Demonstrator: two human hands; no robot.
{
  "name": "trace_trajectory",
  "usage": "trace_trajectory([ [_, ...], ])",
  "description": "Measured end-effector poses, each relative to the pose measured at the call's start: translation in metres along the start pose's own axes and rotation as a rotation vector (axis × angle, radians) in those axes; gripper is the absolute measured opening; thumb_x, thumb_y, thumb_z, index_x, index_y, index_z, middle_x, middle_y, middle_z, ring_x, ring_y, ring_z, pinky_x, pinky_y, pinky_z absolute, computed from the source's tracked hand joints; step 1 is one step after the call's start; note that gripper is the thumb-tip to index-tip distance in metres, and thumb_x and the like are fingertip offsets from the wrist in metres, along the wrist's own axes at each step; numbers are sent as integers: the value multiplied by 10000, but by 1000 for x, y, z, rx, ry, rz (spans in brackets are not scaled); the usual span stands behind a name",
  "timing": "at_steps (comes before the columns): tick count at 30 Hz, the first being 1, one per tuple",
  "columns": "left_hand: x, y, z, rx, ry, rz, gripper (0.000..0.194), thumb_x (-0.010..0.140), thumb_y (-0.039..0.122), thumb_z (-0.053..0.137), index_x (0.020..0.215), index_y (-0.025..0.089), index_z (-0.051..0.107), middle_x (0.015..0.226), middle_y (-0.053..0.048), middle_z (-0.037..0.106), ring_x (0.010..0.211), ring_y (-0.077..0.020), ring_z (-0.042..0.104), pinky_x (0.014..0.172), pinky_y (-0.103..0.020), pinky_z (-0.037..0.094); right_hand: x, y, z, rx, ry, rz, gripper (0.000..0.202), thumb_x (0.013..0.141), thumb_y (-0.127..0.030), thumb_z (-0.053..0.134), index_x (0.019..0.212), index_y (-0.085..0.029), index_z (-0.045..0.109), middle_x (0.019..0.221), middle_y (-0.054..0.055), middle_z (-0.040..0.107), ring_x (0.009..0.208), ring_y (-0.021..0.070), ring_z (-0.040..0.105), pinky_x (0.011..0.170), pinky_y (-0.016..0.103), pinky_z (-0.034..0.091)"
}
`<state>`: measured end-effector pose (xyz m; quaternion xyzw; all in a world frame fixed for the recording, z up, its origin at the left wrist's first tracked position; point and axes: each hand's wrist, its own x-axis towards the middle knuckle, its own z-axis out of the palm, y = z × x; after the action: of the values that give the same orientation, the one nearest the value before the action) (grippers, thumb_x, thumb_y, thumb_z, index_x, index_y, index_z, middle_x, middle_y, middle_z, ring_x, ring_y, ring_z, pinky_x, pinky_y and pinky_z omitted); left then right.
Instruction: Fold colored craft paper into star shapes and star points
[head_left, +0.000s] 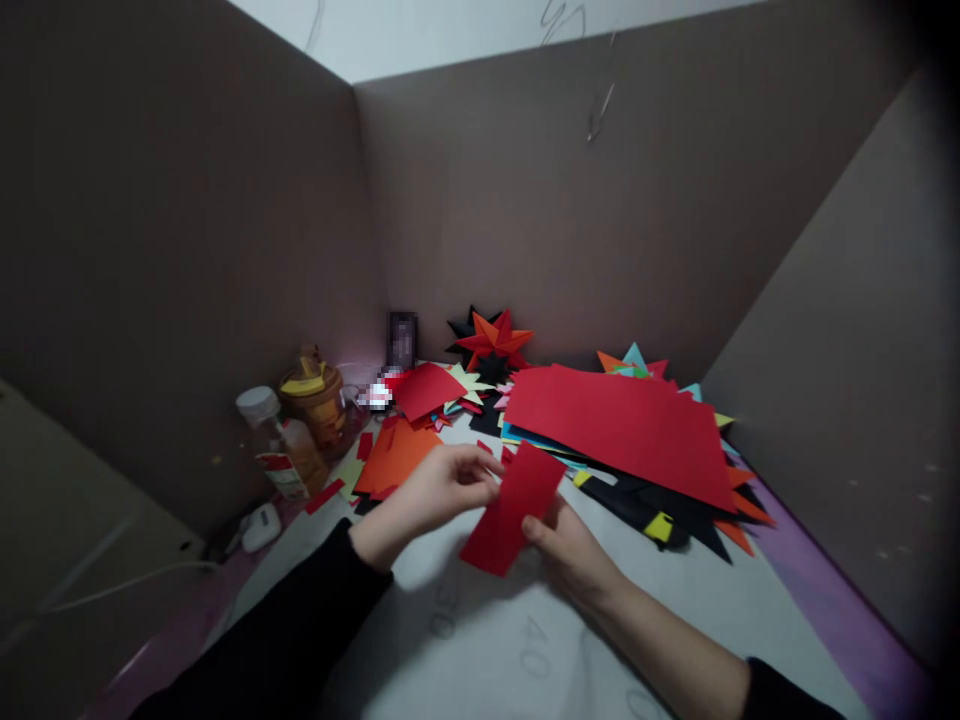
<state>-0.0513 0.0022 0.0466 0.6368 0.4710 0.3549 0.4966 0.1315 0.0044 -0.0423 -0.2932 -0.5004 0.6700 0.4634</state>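
Note:
A narrow strip of red paper (517,505) is held tilted above the white work surface. My right hand (576,552) grips it by its right edge, thumb on the front and the other fingers hidden behind. At the strip's left edge is my left hand (456,482), its fingers loosely bent with a gap between thumb and fingertips. Whether those fingertips touch the paper is hard to see. Just beyond my right hand lies a black and yellow tool (637,510), like a utility knife, partly under a stack of red paper sheets (622,420).
Orange paper (397,455) and red scraps lie behind my left hand. Folded paper stars (495,340) stand at the back. On the left are a white-capped bottle (285,450), a brown cup (315,400) and a small white case (261,527). Grey partitions (555,200) enclose the table.

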Motion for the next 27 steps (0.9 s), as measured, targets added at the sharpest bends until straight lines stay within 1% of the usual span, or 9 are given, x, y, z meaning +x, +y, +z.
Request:
trace_trajectory([
  [3,41,-17,-4,26,-72,25,268,702,240,635,940,117,645,734,-66,660,672,-157,622,641,-264,486,2,1,-11,87,197,126,396,666,-413,755,931,-147,630,901,91,708,780,222,656,751,353,499],
  [4,60,-23,-15,94,15,32,281,730,251,611,976,117,634,763,-76,662,681,-163,623,652,-277,489,2,1,-15,105,262,142,368,666,-399,758,901,-143,638,870,86,714,758,218,659,744,350,502],
  [7,129,-36,-63,358,667,-21,318,815,266,517,1103,138,557,1021,-123,635,919,-192,609,820,-312,473,2,0,-23,162,354,163,380,644,-376,775,924,-151,649,882,83,722,785,230,665,753,353,506],
  [8,152,-41,-79,466,821,-125,350,801,288,542,1119,141,534,1101,-136,606,1021,-215,578,884,-329,449,2,-1,-25,176,356,175,390,642,-374,777,939,-155,651,899,85,721,804,236,665,759,355,507],
  [9,172,-47,-94,496,874,-172,412,781,312,572,1136,113,510,1171,-177,565,1124,-262,520,948,-373,409,2,-1,-25,183,357,188,387,648,-374,774,945,-158,652,913,87,721,819,239,664,767,356,505],
  [12,220,-69,-122,531,925,-237,580,747,423,602,1183,71,451,1314,-236,447,1329,-368,261,1057,-480,266,0,-1,-24,181,367,247,359,657,-382,770,916,-159,661,934,96,719,830,247,664,776,365,503],
  [15,248,-92,-136,575,956,-315,730,755,553,533,1257,46,377,1435,-255,287,1374,-406,90,1083,-535,174,-1,-1,-23,182,380,275,374,640,-387,782,915,-160,671,943,101,718,850,256,660,809,382,496],
  [20,275,-113,-149,619,1005,-388,896,759,668,407,1345,8,255,1477,-277,173,1383,-398,49,1089,-546,145,1,-2,-21,145,454,313,424,588,-439,799,876,-148,690,895,120,722,838,282,661,794,403,503],
  [27,289,-119,-155,587,1058,-412,874,755,696,374,1317,30,308,1463,-283,196,1383,-394,81,1090,-524,174,2,-2,-16,123,512,298,430,570,-455,800,858,-154,692,869,123,722,811,282,663,805,424,502],
])
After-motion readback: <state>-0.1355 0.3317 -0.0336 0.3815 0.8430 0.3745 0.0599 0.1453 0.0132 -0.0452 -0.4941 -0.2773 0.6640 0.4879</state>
